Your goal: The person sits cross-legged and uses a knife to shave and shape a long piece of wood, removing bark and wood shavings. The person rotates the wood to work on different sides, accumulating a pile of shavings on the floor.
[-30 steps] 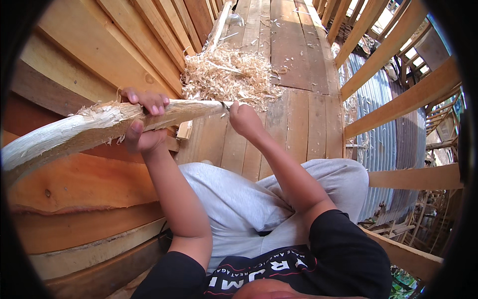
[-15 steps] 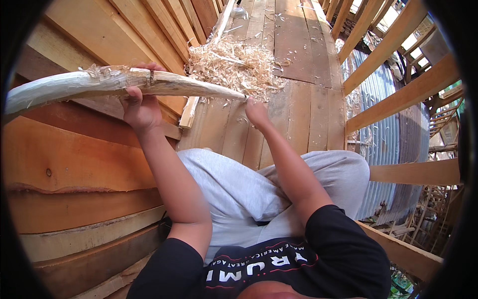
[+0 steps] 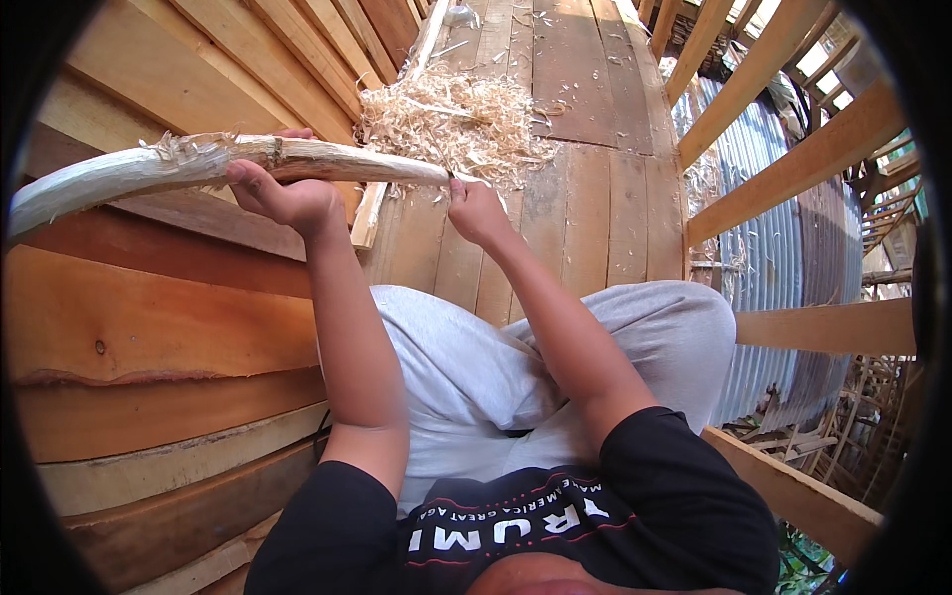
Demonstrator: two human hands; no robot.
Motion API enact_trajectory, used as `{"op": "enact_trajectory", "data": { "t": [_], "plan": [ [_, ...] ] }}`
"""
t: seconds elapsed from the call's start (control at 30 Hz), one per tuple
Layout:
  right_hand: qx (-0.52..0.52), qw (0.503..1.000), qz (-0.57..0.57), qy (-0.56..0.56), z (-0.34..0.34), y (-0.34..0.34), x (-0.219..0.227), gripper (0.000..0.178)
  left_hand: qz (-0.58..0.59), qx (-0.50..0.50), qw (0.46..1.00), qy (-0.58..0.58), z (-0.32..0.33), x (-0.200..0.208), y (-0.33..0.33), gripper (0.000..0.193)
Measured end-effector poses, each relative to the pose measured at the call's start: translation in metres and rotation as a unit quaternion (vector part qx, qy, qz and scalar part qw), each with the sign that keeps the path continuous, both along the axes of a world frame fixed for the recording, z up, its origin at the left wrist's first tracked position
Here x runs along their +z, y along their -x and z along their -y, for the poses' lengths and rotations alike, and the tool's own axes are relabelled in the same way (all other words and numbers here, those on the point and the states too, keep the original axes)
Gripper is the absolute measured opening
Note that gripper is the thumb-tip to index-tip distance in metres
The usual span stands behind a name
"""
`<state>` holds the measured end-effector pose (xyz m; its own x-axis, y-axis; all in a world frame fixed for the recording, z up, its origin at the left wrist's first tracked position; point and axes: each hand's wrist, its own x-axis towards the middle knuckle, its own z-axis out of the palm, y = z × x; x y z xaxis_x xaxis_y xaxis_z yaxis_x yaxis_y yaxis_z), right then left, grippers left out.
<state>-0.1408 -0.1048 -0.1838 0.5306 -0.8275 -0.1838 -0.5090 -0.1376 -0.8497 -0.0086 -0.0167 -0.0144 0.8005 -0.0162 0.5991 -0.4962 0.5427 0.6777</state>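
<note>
A long curved wooden pole (image 3: 327, 162), peeled pale with rough brown bark patches in its middle, reaches from the left rim to a thin end over the floor. My left hand (image 3: 288, 198) is wrapped around its middle from below, thumb on the near side and fingertips on the far side. Close to the thin end my right hand (image 3: 478, 210) is closed against the pole. A small dark edge shows at its fingers, but what it grips is hidden. Curled shavings cling to the top of the pole (image 3: 193, 149) left of my left hand.
A heap of pale wood shavings (image 3: 446, 119) lies on the plank floor (image 3: 610, 208) beyond the pole. Stacked boards (image 3: 149, 317) stand close along the left. Wooden railing posts (image 3: 803, 327) run along the right, with corrugated metal sheets (image 3: 764, 198) outside them.
My right hand has moved left along the pole from its tip, so the pale end shows past it. My left hand has shifted slightly right and its wrist has turned.
</note>
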Motion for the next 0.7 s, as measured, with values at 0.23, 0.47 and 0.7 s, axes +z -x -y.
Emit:
{"op": "enact_trajectory", "data": {
  "t": [0.23,0.47,0.7],
  "plan": [
    [0.038,0.999,-0.035,0.002,-0.010,0.005,0.026,0.052,-0.072,-0.020,0.997,0.036,-0.004,-0.001,-0.013,0.073],
    [0.047,0.999,-0.006,-0.012,-0.001,0.005,0.022,0.051,-0.108,0.090,0.990,-0.010,0.001,0.011,0.005,0.070],
    [0.039,0.999,-0.034,0.016,-0.030,-0.004,0.055,0.049,-0.083,0.051,0.995,0.028,-0.006,0.013,0.006,0.053]
  ]
}}
